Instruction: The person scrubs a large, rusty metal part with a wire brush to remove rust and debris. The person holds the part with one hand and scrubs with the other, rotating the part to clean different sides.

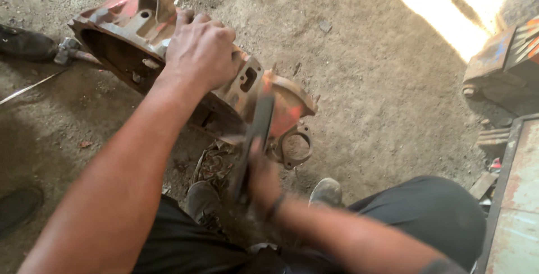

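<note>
Bracing a rusty cast housing, working its edge with a flat tool.

Left hand [201,49] clamped over the orange housing [140,32] at upper left; right hand [263,181], blurred, closed around a dark flat bar [255,139] at centre. Probably heavy, rigid, rough-edged; best gripped by the flange. Open dirt floor [382,83] rightward; metal cabinet [514,206] crowding lower right.

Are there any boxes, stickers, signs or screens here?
None show. There is only a rusty orange metal housing on the dirt floor, the left hand on top of it, and the right hand holding a dark flat tool.
</note>
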